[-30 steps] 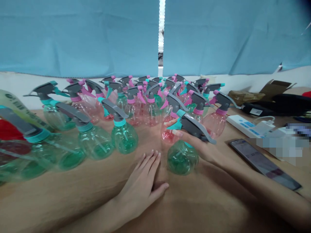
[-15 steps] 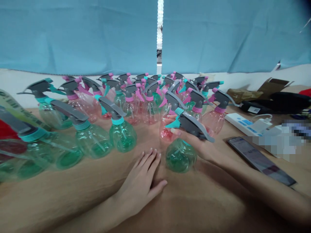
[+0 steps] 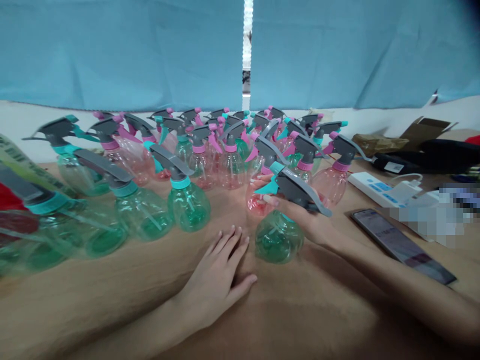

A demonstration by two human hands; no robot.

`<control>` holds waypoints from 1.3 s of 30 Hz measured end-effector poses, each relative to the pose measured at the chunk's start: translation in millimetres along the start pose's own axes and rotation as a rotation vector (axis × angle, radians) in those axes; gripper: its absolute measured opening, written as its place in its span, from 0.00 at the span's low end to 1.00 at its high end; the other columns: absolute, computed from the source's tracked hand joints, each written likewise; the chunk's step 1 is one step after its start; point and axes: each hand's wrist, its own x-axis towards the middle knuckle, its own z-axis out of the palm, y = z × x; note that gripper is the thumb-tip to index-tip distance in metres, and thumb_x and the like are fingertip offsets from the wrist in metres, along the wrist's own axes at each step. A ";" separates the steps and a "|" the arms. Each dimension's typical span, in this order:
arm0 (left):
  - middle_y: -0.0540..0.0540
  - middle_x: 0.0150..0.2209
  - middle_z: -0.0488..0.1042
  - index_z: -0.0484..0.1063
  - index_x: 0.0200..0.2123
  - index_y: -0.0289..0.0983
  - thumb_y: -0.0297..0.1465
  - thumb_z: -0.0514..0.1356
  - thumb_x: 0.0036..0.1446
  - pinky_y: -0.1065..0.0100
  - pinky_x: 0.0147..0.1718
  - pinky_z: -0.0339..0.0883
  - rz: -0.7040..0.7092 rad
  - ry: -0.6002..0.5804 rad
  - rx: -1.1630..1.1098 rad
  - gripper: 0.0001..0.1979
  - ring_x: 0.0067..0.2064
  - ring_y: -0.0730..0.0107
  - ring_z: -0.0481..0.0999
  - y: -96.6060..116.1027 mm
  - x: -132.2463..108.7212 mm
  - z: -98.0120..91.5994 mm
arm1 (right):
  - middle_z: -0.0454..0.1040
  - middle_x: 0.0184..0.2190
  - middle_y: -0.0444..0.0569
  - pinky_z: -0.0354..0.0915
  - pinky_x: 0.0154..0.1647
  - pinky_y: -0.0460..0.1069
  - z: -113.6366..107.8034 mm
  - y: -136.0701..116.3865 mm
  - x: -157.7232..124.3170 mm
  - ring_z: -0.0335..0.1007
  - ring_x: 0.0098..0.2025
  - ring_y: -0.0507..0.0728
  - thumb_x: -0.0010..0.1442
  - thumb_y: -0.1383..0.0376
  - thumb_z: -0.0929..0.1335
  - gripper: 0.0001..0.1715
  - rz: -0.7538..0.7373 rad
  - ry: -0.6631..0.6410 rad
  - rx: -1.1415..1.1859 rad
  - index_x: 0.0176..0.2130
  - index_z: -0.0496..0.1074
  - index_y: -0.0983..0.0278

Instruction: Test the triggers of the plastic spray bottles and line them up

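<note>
My right hand [image 3: 300, 217] is wrapped round the neck of a green spray bottle [image 3: 278, 240] with a grey and teal trigger head, which stands on the brown table [image 3: 300, 310]. My left hand [image 3: 217, 277] lies flat on the table just left of that bottle, fingers stretched out and empty. Behind them stand several more spray bottles: green ones [image 3: 187, 202] to the left and pink ones [image 3: 230, 170] further back.
A phone [image 3: 401, 245] lies on the table to the right. Beyond it are a white power strip [image 3: 378, 190], a black pouch [image 3: 423, 160] and cardboard. A blue curtain [image 3: 150, 50] hangs behind. Blurred packaging sits at the left edge.
Barely anything: the view shifted slightly, and the green bottle in my right hand moved a little away from me. My left hand stays flat on the table.
</note>
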 end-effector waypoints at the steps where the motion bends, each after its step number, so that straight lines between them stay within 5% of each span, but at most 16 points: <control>1: 0.39 0.66 0.55 0.56 0.64 0.37 0.46 0.54 0.63 0.47 0.62 0.48 -0.002 -0.005 0.005 0.31 0.66 0.50 0.51 0.1 0.2 -0.3 | 0.74 0.36 0.44 0.67 0.44 0.54 0.0 0.2 0.1 0.71 0.37 0.56 0.58 0.58 0.69 0.10 -0.006 -0.006 0.009 0.42 0.73 0.56; 24: 0.37 0.66 0.53 0.55 0.64 0.33 0.48 0.51 0.65 0.50 0.62 0.50 0.011 -0.047 0.136 0.32 0.67 0.52 0.50 1.4 0.3 -1.7 | 0.69 0.27 0.42 0.64 0.31 0.49 0.3 4.0 -2.4 0.64 0.28 0.52 0.55 0.56 0.70 0.11 0.097 0.040 0.023 0.36 0.69 0.60; 30: 0.36 0.66 0.53 0.56 0.64 0.31 0.47 0.51 0.65 0.49 0.61 0.51 0.019 -0.064 0.157 0.32 0.67 0.51 0.50 1.7 0.9 -2.2 | 0.64 0.25 0.40 0.60 0.25 0.47 -0.8 -7.9 1.8 0.60 0.25 0.50 0.55 0.56 0.70 0.12 0.050 -0.033 0.034 0.30 0.66 0.60; 39: 0.36 0.66 0.53 0.56 0.64 0.32 0.48 0.51 0.65 0.50 0.62 0.50 0.027 -0.055 0.169 0.33 0.67 0.52 0.50 0.7 1.2 -1.3 | 0.63 0.23 0.40 0.60 0.28 0.49 -2.1 -13.2 4.0 0.60 0.26 0.51 0.53 0.54 0.71 0.15 0.048 -0.042 0.036 0.27 0.65 0.59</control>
